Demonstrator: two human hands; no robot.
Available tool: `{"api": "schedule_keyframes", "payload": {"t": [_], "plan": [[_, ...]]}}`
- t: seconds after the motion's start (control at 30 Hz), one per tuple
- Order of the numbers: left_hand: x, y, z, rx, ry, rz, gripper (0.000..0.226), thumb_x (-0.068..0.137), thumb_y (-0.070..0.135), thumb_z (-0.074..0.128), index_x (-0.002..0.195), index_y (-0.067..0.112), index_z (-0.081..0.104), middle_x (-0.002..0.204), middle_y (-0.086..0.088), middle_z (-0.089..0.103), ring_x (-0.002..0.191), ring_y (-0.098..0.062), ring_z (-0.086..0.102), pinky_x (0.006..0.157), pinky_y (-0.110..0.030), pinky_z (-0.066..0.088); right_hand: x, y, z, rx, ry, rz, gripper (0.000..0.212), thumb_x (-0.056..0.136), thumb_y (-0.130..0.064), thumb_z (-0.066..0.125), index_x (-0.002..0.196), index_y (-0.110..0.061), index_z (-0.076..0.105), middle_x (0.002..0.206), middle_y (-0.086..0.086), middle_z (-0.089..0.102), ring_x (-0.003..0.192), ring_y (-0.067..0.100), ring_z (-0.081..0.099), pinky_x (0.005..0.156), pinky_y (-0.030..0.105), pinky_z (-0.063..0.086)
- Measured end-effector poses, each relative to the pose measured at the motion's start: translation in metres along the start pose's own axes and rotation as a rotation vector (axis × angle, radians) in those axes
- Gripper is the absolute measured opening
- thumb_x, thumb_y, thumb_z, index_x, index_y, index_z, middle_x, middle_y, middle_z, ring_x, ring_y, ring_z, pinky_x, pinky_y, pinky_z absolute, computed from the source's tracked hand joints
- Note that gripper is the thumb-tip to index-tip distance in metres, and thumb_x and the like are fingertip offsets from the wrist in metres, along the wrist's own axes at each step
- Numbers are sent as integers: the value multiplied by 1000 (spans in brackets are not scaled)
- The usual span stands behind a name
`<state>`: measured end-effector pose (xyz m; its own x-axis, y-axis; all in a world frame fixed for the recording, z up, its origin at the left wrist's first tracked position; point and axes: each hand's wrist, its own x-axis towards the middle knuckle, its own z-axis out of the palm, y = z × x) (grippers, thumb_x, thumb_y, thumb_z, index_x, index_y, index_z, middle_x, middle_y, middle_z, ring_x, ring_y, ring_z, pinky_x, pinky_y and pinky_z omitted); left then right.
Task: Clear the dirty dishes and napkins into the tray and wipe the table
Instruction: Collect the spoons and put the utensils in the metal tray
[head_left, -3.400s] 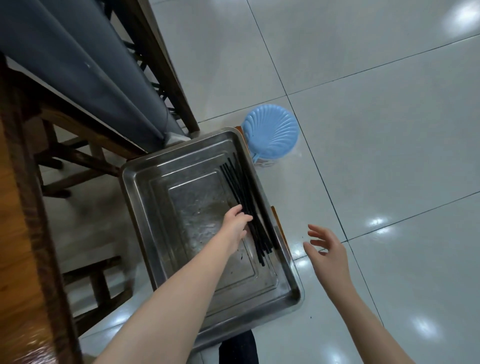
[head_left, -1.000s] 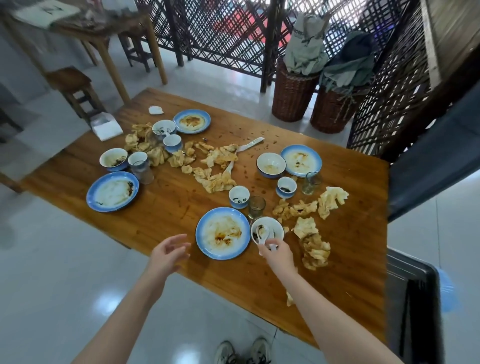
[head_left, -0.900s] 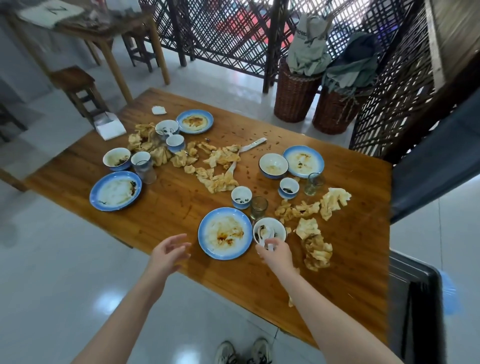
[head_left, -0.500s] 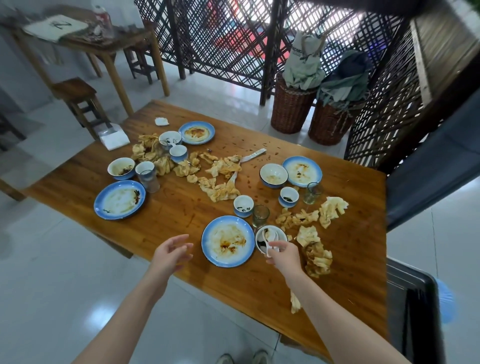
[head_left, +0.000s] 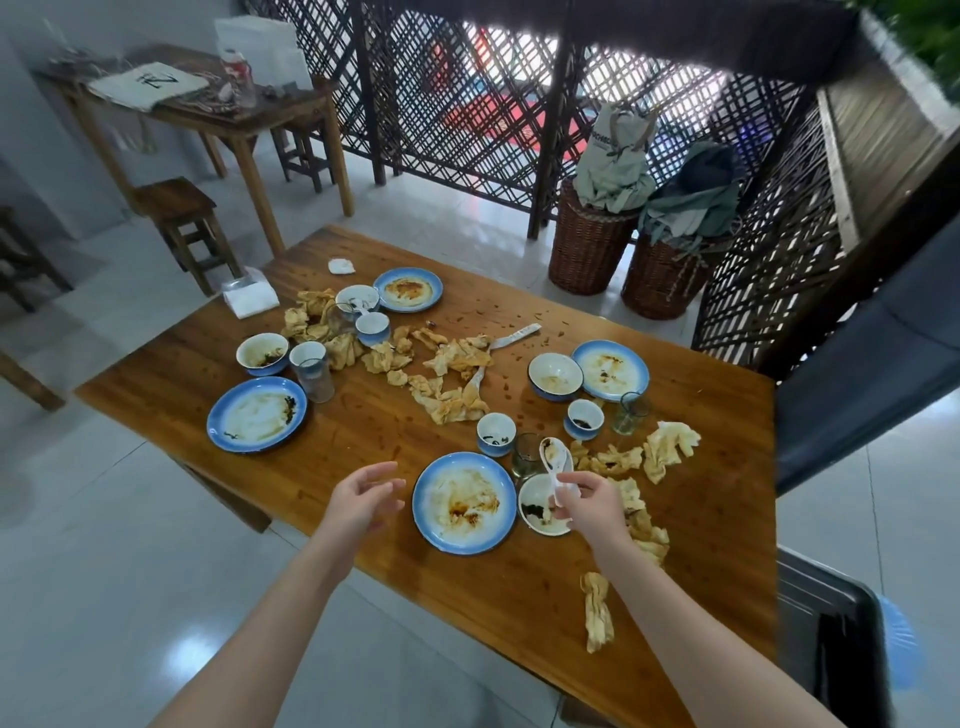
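Lifting: the right hand (head_left: 589, 506) has raised the white spoon (head_left: 555, 460) clear of the small bowl (head_left: 537, 514); a second ago the spoon lay inside that bowl under the hand.
Right fingers: pinched together on the spoon's handle, with the scoop end pointing up and away over the bowl's far rim (dark sauce shows in the scoop).
Left hand (head_left: 363, 496): hovers at the near edge of the surface (head_left: 363, 426), just beside the blue-rimmed plate (head_left: 462, 504). Its fingers are apart, loosely curved and holding nothing, and it has hardly moved in the last second.
Bowl: rests on the surface with dark residue inside, close against the plate; whether the two touch cannot be told.
Tray (head_left: 841, 613): low at the right, off the surface and only partly in view, well apart from the spoon.
Remaining load: plates, bowls, cups, glasses and crumpled napkins (head_left: 597, 610) are spread across the surface.
Assessment: with the spoon out, the bowl looks ready to stack or carry. Clearing is judged to be at an early stage and wiping not begun.
Risk: sauce may drip from the spoon on its way to the tray.
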<state>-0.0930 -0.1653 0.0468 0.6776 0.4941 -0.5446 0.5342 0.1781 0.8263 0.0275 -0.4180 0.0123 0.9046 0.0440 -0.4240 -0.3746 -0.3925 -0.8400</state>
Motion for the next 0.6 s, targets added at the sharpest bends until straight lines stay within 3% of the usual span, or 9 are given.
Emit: {"api": "schedule_keyframes", "payload": {"t": [0.13, 0.33, 0.6], "plan": [[5, 4, 4, -24, 31, 2, 20, 97, 19, 56, 115, 28, 59, 106, 5, 67, 97, -16, 63, 70, -29, 48, 10, -15, -3, 27, -31, -25, 18, 90, -11, 62, 106, -17, 66, 95, 3, 69, 59, 8, 68, 49, 16, 47], [16, 8, 5, -48, 89, 25, 18, 97, 20, 56, 110, 31, 62, 102, 7, 67, 92, -15, 65, 67, -27, 48, 29, -34, -1, -24, -52, -74, 16, 89, -16, 65, 89, -32, 63, 106, 1, 66, 62, 1, 67, 50, 14, 46], [63, 26, -18, -49, 70, 47, 19, 98, 19, 55, 110, 32, 61, 102, 8, 68, 93, -15, 66, 64, -25, 45, 58, -58, 30, 42, -80, -31, 11, 87, -10, 67, 95, -17, 68, 87, 1, 71, 67, 11, 67, 49, 15, 47]]}}
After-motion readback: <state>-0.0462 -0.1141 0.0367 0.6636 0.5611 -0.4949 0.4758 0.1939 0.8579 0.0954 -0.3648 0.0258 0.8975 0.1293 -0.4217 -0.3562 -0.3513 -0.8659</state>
